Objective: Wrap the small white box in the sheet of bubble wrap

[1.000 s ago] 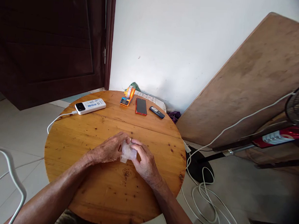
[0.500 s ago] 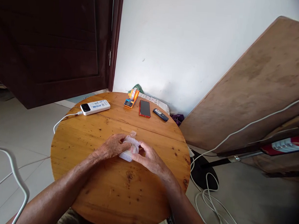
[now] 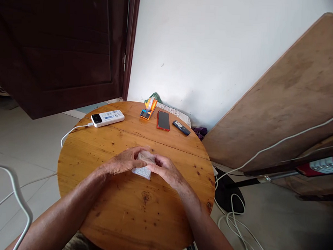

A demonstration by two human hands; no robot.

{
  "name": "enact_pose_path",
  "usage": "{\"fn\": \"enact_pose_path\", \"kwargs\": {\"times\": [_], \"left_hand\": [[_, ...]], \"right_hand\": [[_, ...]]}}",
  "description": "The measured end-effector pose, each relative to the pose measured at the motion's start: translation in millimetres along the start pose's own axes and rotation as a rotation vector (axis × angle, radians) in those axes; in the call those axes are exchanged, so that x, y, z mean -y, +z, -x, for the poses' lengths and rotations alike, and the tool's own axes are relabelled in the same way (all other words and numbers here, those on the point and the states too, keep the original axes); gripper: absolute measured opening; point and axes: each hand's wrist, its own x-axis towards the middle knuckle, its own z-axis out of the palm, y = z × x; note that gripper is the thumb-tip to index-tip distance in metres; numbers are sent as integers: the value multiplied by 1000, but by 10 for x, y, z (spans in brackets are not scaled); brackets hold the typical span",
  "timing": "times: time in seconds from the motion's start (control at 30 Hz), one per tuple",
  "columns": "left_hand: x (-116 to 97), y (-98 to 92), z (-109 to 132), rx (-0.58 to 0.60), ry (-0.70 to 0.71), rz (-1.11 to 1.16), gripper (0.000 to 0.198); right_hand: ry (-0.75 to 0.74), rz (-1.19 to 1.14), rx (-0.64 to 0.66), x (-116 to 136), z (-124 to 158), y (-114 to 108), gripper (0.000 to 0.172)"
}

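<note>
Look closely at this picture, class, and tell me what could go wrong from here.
The small pale packet might slip, as both hands seem to hold it mainly with the fingers. The white cable runs over the edge of the table; a snag could drag the power bank off.

From where I stand, the left hand (image 3: 129, 161) and right hand (image 3: 166, 170) cover the sides of the pale packet (image 3: 143, 171) mid-frame; its lettering is too small to read. The dark door (image 3: 62, 55) runs off the upper left, the brown board (image 3: 277, 85) off the right edge. The tabletop (image 3: 120, 207) partly hides a purple bundle (image 3: 200, 132).
</note>
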Motion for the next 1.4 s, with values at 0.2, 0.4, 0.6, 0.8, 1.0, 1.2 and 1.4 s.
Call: {"fn": "enact_pose_path", "kwargs": {"times": [0.2, 0.4, 0.6, 0.8, 1.0, 1.2, 1.4], "left_hand": [[15, 28, -21, -104, -99, 72, 72], [-37, 66, -43, -126, -116, 134, 77], [-2, 72, -45, -103, -83, 85, 76], [-8, 78, -51, -99, -96, 151, 82], [-40, 106, -36, -92, -122, 211, 83], [-90, 115, 6, -65, -63, 67, 79], [-37, 130, 11, -27, -55, 87, 87]], "right_hand": [[-59, 122, -12, 72, -109, -42, 25], [-100, 108, -135, 30, -219, -79, 31], [-123, 81, -171, 53, -459, -26, 24], [-194, -104, -303, 30, -483, -26, 24], [-178, -138, -370, 29, -362, -116, 24], [-101, -139, -225, 18, -368, -45, 27], [-166, -150, -276, -10, -366, -35, 21]]}}
